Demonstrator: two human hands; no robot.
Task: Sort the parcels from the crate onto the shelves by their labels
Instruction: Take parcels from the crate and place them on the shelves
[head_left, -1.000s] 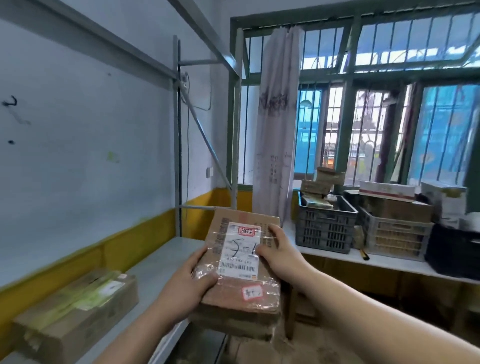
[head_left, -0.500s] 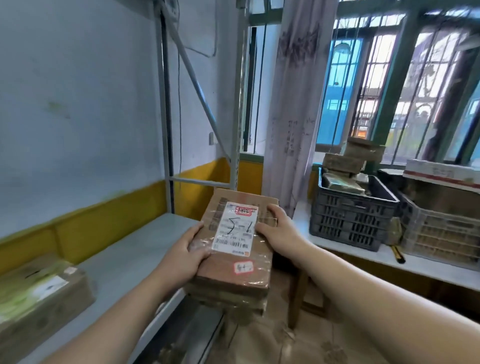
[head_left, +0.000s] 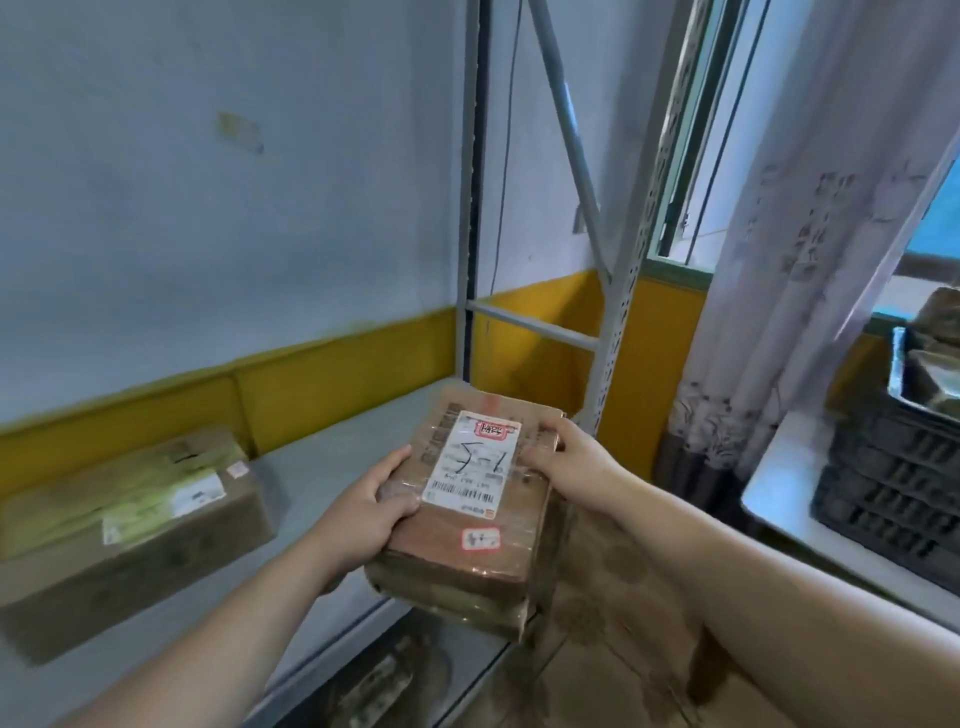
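Note:
A brown cardboard parcel (head_left: 467, 525) wrapped in clear tape carries a white label handwritten "5-1". My left hand (head_left: 371, 512) grips its left edge, thumb on top. My right hand (head_left: 566, 457) grips its far right edge. The parcel hangs over the front right part of the grey shelf board (head_left: 322, 467), its near end sticking out past the shelf's edge. The dark grey crate (head_left: 893, 467) with more parcels stands on a white ledge at the right.
Another cardboard box (head_left: 124, 525) with a white label lies on the shelf at the left. Grey shelf uprights (head_left: 618, 332) rise behind the parcel. A pale curtain (head_left: 795, 260) hangs by the window. A lower shelf holding a parcel (head_left: 374, 686) shows below.
The view has turned left and down toward the shelf. Both hands have carried the parcel forward and lower, over the shelf board. The crate has slid to the right edge of view.

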